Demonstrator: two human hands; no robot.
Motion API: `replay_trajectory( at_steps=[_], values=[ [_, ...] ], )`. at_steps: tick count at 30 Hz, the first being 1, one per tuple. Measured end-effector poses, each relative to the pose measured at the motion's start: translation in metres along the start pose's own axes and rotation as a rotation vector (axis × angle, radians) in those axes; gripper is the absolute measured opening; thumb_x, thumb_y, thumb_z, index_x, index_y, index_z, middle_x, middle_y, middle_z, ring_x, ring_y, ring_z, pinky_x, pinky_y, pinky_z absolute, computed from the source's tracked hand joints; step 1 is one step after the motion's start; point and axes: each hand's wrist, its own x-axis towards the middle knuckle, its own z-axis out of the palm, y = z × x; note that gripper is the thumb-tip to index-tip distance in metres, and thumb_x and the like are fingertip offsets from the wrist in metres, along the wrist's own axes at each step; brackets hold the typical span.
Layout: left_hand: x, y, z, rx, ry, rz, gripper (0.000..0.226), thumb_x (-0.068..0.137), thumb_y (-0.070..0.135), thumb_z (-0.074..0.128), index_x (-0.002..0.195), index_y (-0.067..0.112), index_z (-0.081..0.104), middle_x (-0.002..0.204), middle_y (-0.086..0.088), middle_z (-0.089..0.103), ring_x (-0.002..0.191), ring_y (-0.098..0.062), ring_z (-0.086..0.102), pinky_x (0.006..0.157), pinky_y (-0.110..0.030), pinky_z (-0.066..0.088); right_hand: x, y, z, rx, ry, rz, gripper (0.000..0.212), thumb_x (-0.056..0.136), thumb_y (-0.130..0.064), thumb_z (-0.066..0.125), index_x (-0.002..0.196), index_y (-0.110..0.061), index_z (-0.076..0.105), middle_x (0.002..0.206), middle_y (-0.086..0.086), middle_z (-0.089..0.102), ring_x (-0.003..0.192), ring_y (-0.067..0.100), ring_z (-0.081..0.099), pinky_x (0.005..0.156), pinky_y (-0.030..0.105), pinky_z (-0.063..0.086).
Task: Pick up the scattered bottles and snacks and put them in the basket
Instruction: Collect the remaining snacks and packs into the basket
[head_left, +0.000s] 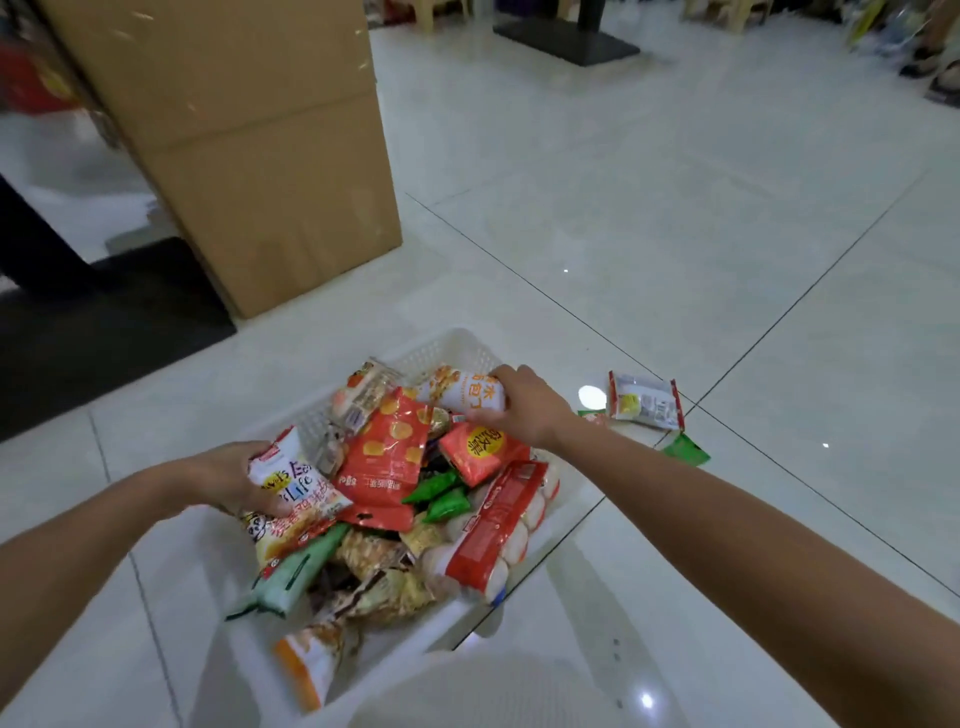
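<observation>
A white perforated basket (457, 348) sits on the floor, heaped with several snack packets. My left hand (228, 475) grips a white packet with blue lettering (293, 480) at the basket's left side. My right hand (524, 402) holds a white and orange packet (460, 389) over the basket's far corner. A red chips bag (389, 452) and a long red-and-white pack (498, 530) lie on the heap. On the floor to the right of the basket lie a clear packet with red ends (644, 402) and a green packet (685, 451).
A tall cardboard box (249, 145) stands behind the basket to the left, with a black mat (93, 332) beside it. A black table base (566, 36) is far back. Someone's sandalled feet (935, 73) show at the top right. White tiled floor all around.
</observation>
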Motion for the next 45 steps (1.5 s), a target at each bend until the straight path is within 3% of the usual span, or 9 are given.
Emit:
replay_trajectory(
  at_steps=[4, 7, 11, 16, 27, 30, 35, 43, 45],
  values=[
    [0.01, -0.009, 0.012, 0.309, 0.175, 0.034, 0.065, 0.064, 0.074, 0.059, 0.107, 0.025, 0.055, 0.102, 0.002, 0.066, 0.09, -0.016, 0.062, 0.078, -0.033, 0.051, 0.002, -0.012, 0.007, -0.013, 0.029, -0.027, 0.072, 0.086, -0.053, 0.056, 0.143, -0.019, 0.032, 0.135, 0.014, 0.038, 0.128, 0.031, 0.036, 0.105, 0.044, 0.036],
    [0.011, 0.009, 0.014, 0.437, 0.468, 0.125, 0.068, 0.072, 0.076, 0.029, 0.108, 0.026, 0.057, 0.1, -0.002, 0.064, 0.087, -0.016, 0.058, 0.075, -0.034, 0.049, -0.002, -0.007, 0.001, 0.05, 0.092, -0.005, 0.066, 0.092, -0.054, 0.042, 0.148, -0.023, 0.024, 0.144, 0.012, 0.03, 0.136, 0.029, 0.024, 0.107, 0.043, 0.028],
    [0.029, 0.039, 0.018, 0.46, 0.719, 0.215, 0.068, 0.09, 0.063, 0.026, 0.142, 0.02, 0.039, 0.141, -0.012, 0.046, 0.13, -0.03, 0.04, 0.098, -0.046, 0.038, -0.009, 0.027, -0.017, 0.108, 0.133, 0.093, 0.06, 0.095, -0.054, 0.033, 0.147, -0.025, 0.026, 0.148, 0.011, 0.028, 0.139, 0.029, 0.02, 0.111, 0.043, 0.023],
    [0.063, 0.1, 0.05, 0.47, 0.64, 0.309, 0.072, 0.093, 0.059, 0.025, 0.152, 0.024, 0.003, 0.161, -0.001, -0.001, 0.147, -0.019, -0.003, 0.119, -0.039, 0.005, -0.034, 0.116, -0.055, -0.101, 0.175, 0.316, 0.063, 0.094, -0.056, 0.032, 0.149, -0.025, 0.021, 0.154, 0.012, 0.02, 0.141, 0.032, 0.018, 0.115, 0.045, 0.018],
    [0.107, 0.27, 0.175, 0.542, 0.52, 0.73, 0.079, 0.091, 0.065, 0.023, 0.15, 0.026, -0.012, 0.157, -0.002, -0.024, 0.144, -0.02, -0.021, 0.116, -0.036, -0.009, -0.094, 0.24, -0.05, -0.208, 0.172, 0.532, 0.083, 0.087, -0.065, 0.037, 0.151, -0.031, -0.004, 0.159, 0.007, -0.01, 0.147, 0.025, -0.007, 0.117, 0.049, -0.001],
    [0.13, 0.282, 0.199, 0.636, 0.429, 0.765, 0.082, 0.09, 0.067, 0.024, 0.15, 0.026, -0.015, 0.155, -0.004, -0.027, 0.144, -0.022, -0.023, 0.116, -0.037, -0.01, -0.108, 0.258, -0.032, -0.194, 0.177, 0.508, 0.108, 0.069, -0.086, 0.034, 0.151, -0.028, -0.007, 0.159, 0.007, -0.009, 0.147, 0.024, -0.006, 0.118, 0.047, -0.001],
    [0.173, 0.289, 0.216, 0.72, 0.339, 0.702, 0.091, 0.086, 0.071, 0.029, 0.147, 0.026, -0.02, 0.153, -0.007, -0.033, 0.143, -0.026, -0.025, 0.116, -0.04, -0.01, -0.137, 0.296, 0.012, -0.21, 0.16, 0.562, 0.144, 0.031, -0.102, -0.004, 0.149, -0.021, -0.011, 0.159, 0.007, -0.009, 0.147, 0.022, -0.007, 0.117, 0.045, -0.003],
    [0.222, 0.303, 0.237, 0.965, 0.234, 0.695, 0.108, 0.079, 0.073, 0.045, 0.145, 0.025, -0.027, 0.149, -0.009, -0.038, 0.14, -0.03, -0.03, 0.116, -0.044, -0.01, -0.12, 0.315, 0.057, -0.256, 0.1, 0.486, 0.128, 0.045, -0.099, 0.0, 0.144, -0.023, -0.028, 0.158, 0.004, -0.016, 0.146, 0.019, -0.013, 0.115, 0.041, -0.014],
    [0.229, 0.307, 0.242, 0.984, 0.224, 0.719, 0.107, 0.081, 0.07, 0.047, 0.145, 0.025, -0.026, 0.151, -0.008, -0.036, 0.141, -0.029, -0.028, 0.116, -0.044, -0.009, -0.117, 0.319, 0.069, -0.289, 0.152, 0.469, 0.114, 0.059, -0.095, 0.005, 0.145, -0.025, -0.021, 0.159, 0.007, -0.001, 0.146, 0.019, -0.004, 0.114, 0.041, -0.011]
  ],
)
